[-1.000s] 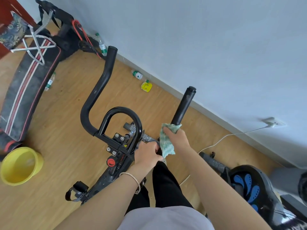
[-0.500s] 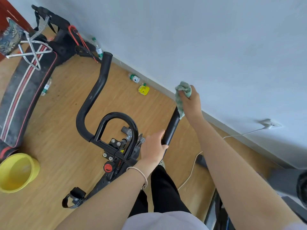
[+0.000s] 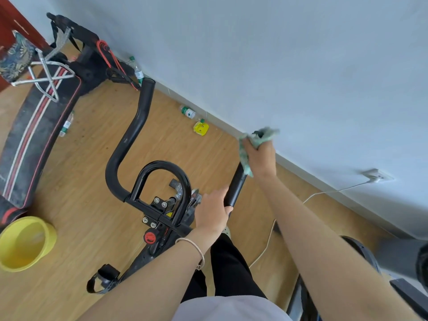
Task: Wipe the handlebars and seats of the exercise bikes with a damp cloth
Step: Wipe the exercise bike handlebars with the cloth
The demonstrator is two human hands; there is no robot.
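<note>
A black exercise bike stands below me. Its left handlebar horn (image 3: pixel 136 133) rises free toward the wall. The right handlebar horn (image 3: pixel 236 186) is gripped at both ends. My right hand (image 3: pixel 260 156) is closed on a green cloth (image 3: pixel 257 139) wrapped over the horn's far tip. My left hand (image 3: pixel 213 212) holds the base of that same horn. The black centre loop (image 3: pixel 162 172) sits between the two horns. The seat is out of view.
A yellow basin (image 3: pixel 25 243) stands on the wooden floor at the left. A black bench with red stripes (image 3: pixel 34 126) and a folding stool (image 3: pixel 34 66) lie at far left. Bottles (image 3: pixel 187 112) and a yellow object (image 3: pixel 201 128) lie by the wall. A white cable (image 3: pixel 324 193) runs to a wall socket; another machine (image 3: pixel 361 253) is at the right.
My right hand slid the cloth from the base of the right horn up to its tip. My left hand shifted onto the horn's base and stayed there.
</note>
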